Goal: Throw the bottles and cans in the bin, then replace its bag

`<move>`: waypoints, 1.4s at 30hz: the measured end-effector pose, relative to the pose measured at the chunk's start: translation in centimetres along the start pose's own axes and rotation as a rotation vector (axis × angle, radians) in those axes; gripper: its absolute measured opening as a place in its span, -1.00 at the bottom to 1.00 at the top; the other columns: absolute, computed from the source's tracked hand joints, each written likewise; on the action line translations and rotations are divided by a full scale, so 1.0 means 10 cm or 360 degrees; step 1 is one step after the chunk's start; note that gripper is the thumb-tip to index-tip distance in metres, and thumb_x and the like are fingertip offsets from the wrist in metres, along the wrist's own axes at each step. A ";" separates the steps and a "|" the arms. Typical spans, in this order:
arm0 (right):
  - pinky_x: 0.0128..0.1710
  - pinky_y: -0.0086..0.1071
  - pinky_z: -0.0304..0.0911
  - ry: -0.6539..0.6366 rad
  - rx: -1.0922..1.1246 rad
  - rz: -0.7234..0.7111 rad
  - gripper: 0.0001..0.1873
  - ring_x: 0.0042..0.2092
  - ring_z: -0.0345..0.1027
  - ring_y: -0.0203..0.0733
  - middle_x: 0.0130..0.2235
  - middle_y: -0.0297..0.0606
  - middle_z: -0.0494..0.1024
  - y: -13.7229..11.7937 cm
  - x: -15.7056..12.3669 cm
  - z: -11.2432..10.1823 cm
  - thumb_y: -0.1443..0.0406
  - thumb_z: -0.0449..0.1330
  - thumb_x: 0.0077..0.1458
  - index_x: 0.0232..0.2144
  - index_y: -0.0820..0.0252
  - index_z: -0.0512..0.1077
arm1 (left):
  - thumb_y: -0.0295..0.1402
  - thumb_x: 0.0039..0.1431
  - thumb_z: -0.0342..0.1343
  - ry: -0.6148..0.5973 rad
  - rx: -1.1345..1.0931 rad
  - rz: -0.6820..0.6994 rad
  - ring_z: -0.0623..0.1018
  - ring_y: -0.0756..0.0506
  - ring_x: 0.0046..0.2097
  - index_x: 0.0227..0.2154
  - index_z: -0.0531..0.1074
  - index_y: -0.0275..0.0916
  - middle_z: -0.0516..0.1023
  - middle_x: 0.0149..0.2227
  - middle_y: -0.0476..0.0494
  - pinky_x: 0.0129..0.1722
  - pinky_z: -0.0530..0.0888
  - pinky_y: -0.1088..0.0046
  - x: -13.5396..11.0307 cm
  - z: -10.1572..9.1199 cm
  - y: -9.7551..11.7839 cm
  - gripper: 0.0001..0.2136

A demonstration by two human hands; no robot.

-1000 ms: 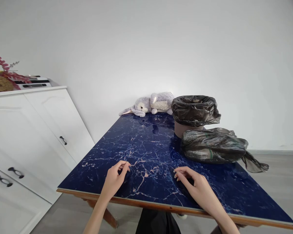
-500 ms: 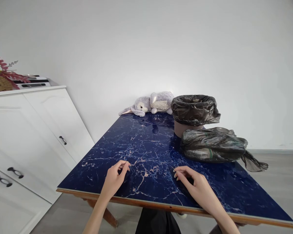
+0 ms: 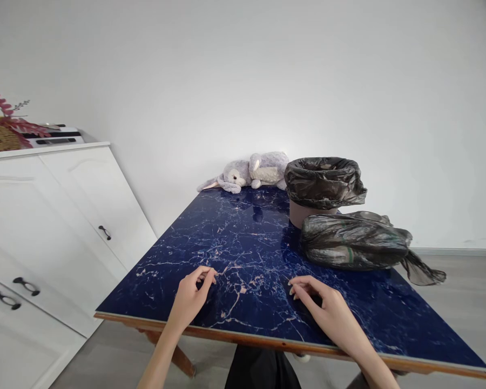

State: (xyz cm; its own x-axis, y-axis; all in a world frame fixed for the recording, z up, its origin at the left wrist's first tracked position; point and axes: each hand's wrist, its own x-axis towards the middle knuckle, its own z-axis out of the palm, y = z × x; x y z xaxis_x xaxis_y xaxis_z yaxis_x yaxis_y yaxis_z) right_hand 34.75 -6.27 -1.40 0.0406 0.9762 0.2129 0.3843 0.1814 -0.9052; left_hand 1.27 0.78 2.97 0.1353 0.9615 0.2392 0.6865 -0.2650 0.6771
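My left hand rests on the blue marble table near its front edge, fingers loosely curled, fingertips touching the surface, nothing in it. My right hand rests the same way a little to the right, fingers bent, holding nothing. Beyond my right hand lies a filled, tied black rubbish bag on its side. Behind it stands a small bin lined with a black bag.
A grey plush toy lies at the table's far end against the white wall. A white cabinet with dark handles stands on the left, with a wicker basket and pink sprigs on top. Grey floor shows to the right.
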 end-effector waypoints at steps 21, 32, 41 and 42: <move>-0.16 -0.34 0.44 0.0013 -0.0003 0.0002 -0.58 -0.12 0.60 -0.05 -0.18 -0.20 0.71 -0.02 -0.02 -0.01 -0.07 0.12 0.39 -0.04 0.04 0.59 | 0.09 0.42 -0.02 -0.0008 -0.0001 0.0005 0.64 -0.20 -0.18 -0.24 0.58 -0.11 0.69 -0.23 -0.16 -0.25 0.50 0.41 -0.01 0.00 -0.01 -0.57; -0.10 -0.31 0.38 -0.0034 -0.0044 0.0010 -0.58 -0.11 0.57 -0.06 -0.17 -0.22 0.69 0.02 0.00 0.00 -0.06 0.09 0.41 -0.04 0.05 0.56 | 0.08 0.42 -0.01 0.0002 -0.0010 0.0006 0.63 -0.19 -0.20 -0.26 0.57 -0.11 0.69 -0.26 -0.13 -0.30 0.47 0.44 -0.01 0.00 0.00 -0.59; -0.18 -0.34 0.37 -0.0014 -0.0042 0.0025 -0.59 -0.12 0.57 -0.08 -0.18 -0.25 0.69 -0.02 -0.01 -0.01 -0.05 0.10 0.40 -0.04 0.03 0.57 | 0.07 0.42 0.00 0.0012 0.0003 0.0009 0.64 -0.19 -0.19 -0.24 0.58 -0.11 0.69 -0.25 -0.13 -0.27 0.48 0.43 0.00 0.00 -0.01 -0.59; -0.18 -0.34 0.37 -0.0013 -0.0040 0.0023 -0.59 -0.12 0.57 -0.08 -0.18 -0.25 0.69 -0.02 -0.01 -0.01 -0.05 0.10 0.40 -0.03 0.03 0.57 | 0.07 0.42 0.00 0.0013 0.0004 0.0013 0.64 -0.18 -0.19 -0.24 0.58 -0.11 0.69 -0.25 -0.13 -0.27 0.48 0.43 0.00 0.00 -0.01 -0.59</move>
State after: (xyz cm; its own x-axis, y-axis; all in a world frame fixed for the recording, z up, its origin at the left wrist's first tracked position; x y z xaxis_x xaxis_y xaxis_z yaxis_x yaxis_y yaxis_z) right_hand 34.76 -6.43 -1.19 0.0388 0.9796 0.1970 0.4068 0.1646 -0.8985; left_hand 1.21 0.76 2.92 0.1349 0.9586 0.2507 0.6872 -0.2728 0.6733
